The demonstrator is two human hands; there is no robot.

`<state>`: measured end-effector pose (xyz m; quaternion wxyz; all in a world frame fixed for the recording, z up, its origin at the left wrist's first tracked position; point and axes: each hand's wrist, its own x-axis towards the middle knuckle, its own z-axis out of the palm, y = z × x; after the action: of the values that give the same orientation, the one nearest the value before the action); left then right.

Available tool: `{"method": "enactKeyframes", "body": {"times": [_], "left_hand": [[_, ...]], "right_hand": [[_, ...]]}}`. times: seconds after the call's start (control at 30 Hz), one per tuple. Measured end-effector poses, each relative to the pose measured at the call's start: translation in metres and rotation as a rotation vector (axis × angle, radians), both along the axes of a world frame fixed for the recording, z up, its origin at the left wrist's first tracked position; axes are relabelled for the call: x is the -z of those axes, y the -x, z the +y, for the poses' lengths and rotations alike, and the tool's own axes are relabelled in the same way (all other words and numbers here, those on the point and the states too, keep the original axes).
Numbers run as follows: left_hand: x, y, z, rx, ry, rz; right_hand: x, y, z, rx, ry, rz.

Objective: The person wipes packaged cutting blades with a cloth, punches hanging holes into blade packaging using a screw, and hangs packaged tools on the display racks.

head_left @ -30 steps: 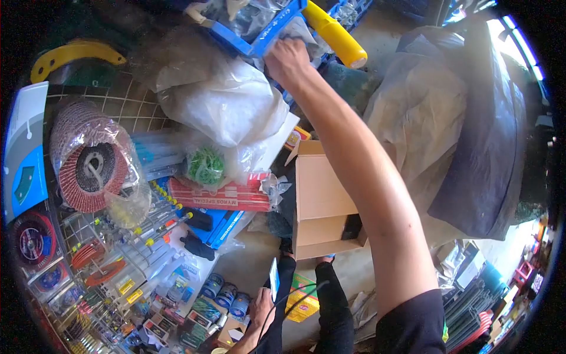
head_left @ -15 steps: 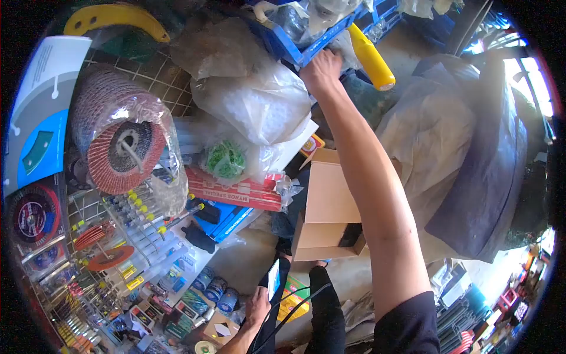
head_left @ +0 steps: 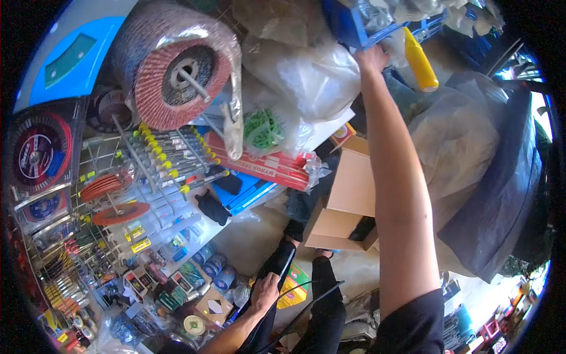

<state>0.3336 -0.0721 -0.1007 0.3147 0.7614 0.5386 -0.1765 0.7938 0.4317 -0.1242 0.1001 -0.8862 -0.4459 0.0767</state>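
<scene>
My right hand (head_left: 370, 58) reaches far up and closes on the lower corner of a blue plastic crate (head_left: 377, 36); the fingertips are hidden by it. Plastic-wrapped items fill that crate. Just right of this hand sticks out a yellow bottle-like object (head_left: 421, 62). Low in the view, my left hand (head_left: 266, 290) is wrapped round a phone (head_left: 287, 265), seen nearly edge-on. A thin black cable (head_left: 312, 283) loops beside it. Under my right forearm stands an open cardboard box (head_left: 336, 230) with something dark inside.
On the left hangs a rack with flap discs (head_left: 180, 82) and several drill bits. Clear plastic bags (head_left: 318, 74) bulge beside my right arm. Red boxes (head_left: 265, 165) lie near the middle. Large dusty sheeting (head_left: 454, 135) covers the right side. A yellow-green box (head_left: 293, 286) sits by my legs.
The view has shifted, so the rack and its discs appear larger and further right. My right hand stays at the crate corner. The phone's lit screen has turned nearly edge-on.
</scene>
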Motion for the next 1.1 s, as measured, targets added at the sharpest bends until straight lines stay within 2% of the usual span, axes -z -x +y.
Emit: {"method": "enactKeyframes", "body": {"times": [0.2, 0.27, 0.33, 0.37, 0.4, 0.43, 0.47, 0.5, 0.53, 0.57, 0.6, 0.63, 0.67, 0.7, 0.77, 0.8, 0.83, 0.93, 1.0, 1.03, 1.07, 1.1], "left_hand": [[-0.001, 0.007, -0.005, -0.015, 0.036, -0.017], [0.0, 0.007, -0.005, -0.088, 0.056, 0.011], [0.011, 0.025, -0.016, -0.159, -0.024, -0.098], [0.002, 0.026, -0.011, -0.257, 0.004, -0.158], [-0.001, 0.028, -0.009, -0.289, -0.02, -0.143], [-0.026, 0.019, 0.013, -0.348, 0.109, -0.2], [-0.034, 0.015, 0.024, -0.382, 0.135, -0.172], [-0.038, 0.011, 0.037, -0.438, 0.143, -0.218], [-0.019, 0.031, 0.039, -0.432, 0.231, -0.369], [-0.039, 0.018, 0.071, -0.534, 0.425, -0.422], [-0.06, 0.004, 0.104, -0.652, 0.616, -0.453], [-0.083, -0.012, 0.138, -0.769, 0.789, -0.454], [-0.099, -0.023, 0.158, -0.643, 0.802, -0.597], [-0.133, -0.05, 0.183, -0.539, 0.799, -0.58], [-0.158, -0.069, 0.203, -0.496, 0.857, -0.773], [-0.177, -0.089, 0.216, -0.454, 0.79, -0.751], [-0.181, -0.102, 0.221, -0.379, 0.722, -0.817], [-0.183, -0.134, 0.236, -0.211, 0.611, -0.9], [-0.186, -0.147, 0.244, -0.166, 0.589, -0.855], [-0.184, -0.149, 0.248, -0.174, 0.616, -0.826], [-0.181, -0.15, 0.25, -0.179, 0.643, -0.797], [-0.177, -0.144, 0.25, -0.157, 0.543, -0.714]], "right_hand": [[0.022, -0.014, -0.002, 0.028, -0.092, 0.044], [0.008, -0.01, -0.013, -0.017, -0.136, 0.071], [-0.022, 0.0, -0.04, -0.1, -0.189, 0.168], [-0.019, -0.007, -0.058, -0.318, -0.449, 0.184], [-0.028, 0.0, -0.074, -0.365, -0.524, 0.111], [-0.057, 0.015, -0.099, -0.275, -0.425, 0.133], [-0.074, 0.029, -0.129, -0.178, -0.365, 0.217], [-0.089, 0.039, -0.167, -0.115, -0.399, 0.489], [-0.094, 0.048, -0.207, -0.056, -0.402, 0.855], [-0.103, 0.067, -0.249, 0.038, -0.431, 1.234], [-0.106, 0.089, -0.29, 0.131, -0.457, 1.419], [-0.117, 0.115, -0.327, 0.271, -0.454, 1.525], [-0.129, 0.133, -0.359, 0.361, -0.363, 1.566], [-0.144, 0.149, -0.381, 0.455, -0.355, 1.6], [-0.168, 0.164, -0.411, 0.545, -0.428, 1.747], [-0.182, 0.166, -0.419, 0.573, -0.484, 1.791], [-0.196, 0.163, -0.423, 0.589, -0.488, 1.78], [-0.223, 0.143, -0.421, 0.315, -0.48, 1.759], [-0.232, 0.128, -0.419, 0.159, -0.24, 1.557], [-0.237, 0.122, -0.418, 0.157, -0.245, 1.544], [-0.241, 0.116, -0.417, 0.064, -0.097, 1.367], [-0.247, 0.111, -0.42, -0.016, 0.05, 1.188]]}}
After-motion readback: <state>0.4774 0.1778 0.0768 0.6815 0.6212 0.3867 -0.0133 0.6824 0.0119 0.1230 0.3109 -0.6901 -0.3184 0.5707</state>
